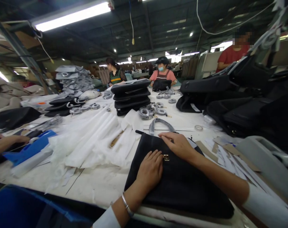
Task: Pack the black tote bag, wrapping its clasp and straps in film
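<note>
One flat black bag [184, 186] lies lower right, its gold metal fitting [166, 157] too small to read; left hand [150, 169] flat-fingered on it, right hand [178, 144] curled, grip unclear; crumpled white sheeting [93, 142], centre-left.

The black bag [182, 182] looks matt and smooth, its clasp [166, 157] glossy gold-toned metal, its handle [163, 121] wrapped in shiny clear plastic. The bracelet [126, 205] looks polished metal.
</note>
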Available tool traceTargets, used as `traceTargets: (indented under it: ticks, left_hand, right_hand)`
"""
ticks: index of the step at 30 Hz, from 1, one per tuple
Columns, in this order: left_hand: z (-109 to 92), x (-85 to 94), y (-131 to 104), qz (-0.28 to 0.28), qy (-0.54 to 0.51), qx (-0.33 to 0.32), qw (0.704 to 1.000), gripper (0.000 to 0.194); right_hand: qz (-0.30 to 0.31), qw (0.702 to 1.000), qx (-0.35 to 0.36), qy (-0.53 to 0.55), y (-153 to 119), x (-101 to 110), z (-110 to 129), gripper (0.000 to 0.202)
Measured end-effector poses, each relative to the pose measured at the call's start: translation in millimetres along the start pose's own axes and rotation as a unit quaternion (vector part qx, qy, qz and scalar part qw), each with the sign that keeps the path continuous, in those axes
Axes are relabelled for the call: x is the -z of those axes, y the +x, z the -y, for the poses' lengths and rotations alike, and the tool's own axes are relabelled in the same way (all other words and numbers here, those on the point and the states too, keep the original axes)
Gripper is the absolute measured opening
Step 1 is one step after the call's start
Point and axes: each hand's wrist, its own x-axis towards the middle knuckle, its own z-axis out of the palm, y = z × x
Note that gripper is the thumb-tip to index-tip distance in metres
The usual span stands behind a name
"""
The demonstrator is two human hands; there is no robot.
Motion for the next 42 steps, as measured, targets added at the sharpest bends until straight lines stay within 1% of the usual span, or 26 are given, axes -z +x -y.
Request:
traceTargets:
  ticks: [2, 4, 7, 9, 11, 13, 16, 18, 19, 20, 21, 22, 23, 24, 25, 26, 27, 28, 30, 32, 34, 36, 37, 39, 40, 42]
  left_hand:
    - [0.4, 1.3, 3.3, 0.007, -0.001, 0.003, 1.000, 0.035]
    - [0.5, 2.8, 7.5, 0.013, 0.006, 0.005, 1.000, 0.034]
    - [-1.7, 7.3, 14.6, 0.043, 0.031, -0.008, 0.999, 0.029]
    - [-4.0, 10.9, 18.9, 0.071, 0.052, -0.018, 0.996, 0.023]
    - [-5.4, 12.8, 22.0, 0.076, 0.068, -0.017, 0.995, 0.019]
    - [-5.4, 12.5, 23.6, 0.059, 0.063, -0.009, 0.996, 0.021]
    - [-3.8, 14.9, 22.7, 0.048, 0.009, 0.004, 0.999, 0.022]
    - [-2.2, 23.6, 17.4, 0.049, -0.059, 0.023, 0.997, 0.019]
    - [-1.3, 30.4, 12.1, 0.037, -0.099, 0.044, 0.993, 0.019]
    - [0.0, 38.2, 4.6, 0.010, -0.135, 0.074, 0.988, 0.020]
    - [1.7, 46.6, -5.3, -0.034, -0.161, 0.117, 0.979, 0.021]
    - [4.2, 54.6, -17.5, -0.089, -0.176, 0.175, 0.965, 0.021]
    - [7.5, 61.7, -31.6, -0.146, -0.185, 0.245, 0.941, 0.021]
    - [11.8, 67.2, -46.6, -0.197, -0.196, 0.316, 0.907, 0.022]
    - [16.8, 70.9, -61.5, -0.236, -0.218, 0.383, 0.866, 0.026]
    - [22.2, 72.7, -75.0, -0.256, -0.257, 0.442, 0.820, 0.031]
    - [27.4, 73.0, -86.0, -0.258, -0.314, 0.486, 0.774, 0.036]
    - [32.0, 71.9, -93.7, -0.249, -0.377, 0.512, 0.731, 0.040]
    - [38.2, 67.8, -97.7, -0.224, -0.493, 0.512, 0.667, 0.042]
    - [41.2, 63.3, -89.5, -0.213, -0.578, 0.484, 0.622, 0.039]
    - [42.9, 59.9, -76.6, -0.238, -0.620, 0.474, 0.578, 0.036]
    - [44.8, 57.7, -66.5, -0.290, -0.629, 0.483, 0.535, 0.034]
    - [46.0, 57.2, -63.7, -0.324, -0.624, 0.483, 0.522, 0.034]
    - [48.8, 57.7, -62.2, -0.379, -0.610, 0.474, 0.510, 0.035]
    - [50.3, 59.0, -62.6, -0.391, -0.607, 0.467, 0.511, 0.036]
    - [53.0, 63.9, -63.0, -0.384, -0.605, 0.455, 0.529, 0.039]
  right_hand:
    - [0.003, 0.999, -0.006, -0.052, 19.6, -5.0, -14.4, 0.034]
    - [0.004, 0.993, -0.026, -0.115, 27.4, -7.3, -40.3, 0.037]
    - [-0.033, 0.982, -0.089, -0.165, 19.0, -4.2, -81.7, 0.037]
    - [-0.055, 0.975, -0.115, -0.182, 9.4, -1.4, -96.0, 0.037]
    - [-0.061, 0.975, -0.107, -0.184, 3.3, -3.4, -92.9, 0.037]
    - [-0.058, 0.981, -0.071, -0.172, 0.6, -13.5, -75.2, 0.037]
    - [0.007, 0.996, 0.040, -0.076, -5.5, -38.8, -40.5, 0.037]
    - [0.051, 0.993, 0.102, -0.010, -12.6, -53.5, -26.0, 0.038]
    - [0.061, 0.991, 0.118, 0.004, -16.0, -58.6, -23.1, 0.038]
    - [0.061, 0.990, 0.124, 0.005, -18.7, -62.2, -22.9, 0.038]
    - [0.057, 0.990, 0.125, -0.002, -20.4, -64.5, -24.6, 0.038]
    - [0.055, 0.990, 0.127, -0.010, -21.1, -65.9, -27.3, 0.038]
    - [0.053, 0.990, 0.127, -0.017, -21.1, -66.7, -30.0, 0.038]
    - [0.051, 0.990, 0.127, -0.022, -20.6, -67.1, -32.3, 0.038]
    - [0.049, 0.991, 0.125, -0.027, -20.0, -67.6, -33.6, 0.038]
    - [0.047, 0.991, 0.124, -0.031, -19.3, -68.1, -34.1, 0.039]
    - [0.045, 0.991, 0.123, -0.035, -18.9, -68.7, -33.9, 0.039]
    - [0.043, 0.991, 0.125, -0.037, -18.6, -69.4, -33.4, 0.039]
    - [0.039, 0.990, 0.131, -0.040, -18.9, -71.1, -32.9, 0.038]
    - [0.036, 0.989, 0.140, -0.040, -19.5, -72.6, -34.3, 0.037]
    - [0.032, 0.987, 0.152, -0.038, -19.9, -73.6, -37.3, 0.036]
    - [0.031, 0.986, 0.160, -0.038, -20.1, -74.1, -40.9, 0.036]
    - [0.032, 0.985, 0.163, -0.039, -20.2, -74.4, -42.7, 0.036]
    - [0.031, 0.985, 0.164, -0.042, -20.3, -75.4, -45.8, 0.036]
    - [0.030, 0.985, 0.164, -0.042, -20.4, -76.2, -47.1, 0.036]
    - [0.029, 0.985, 0.165, -0.042, -20.7, -78.0, -49.1, 0.036]
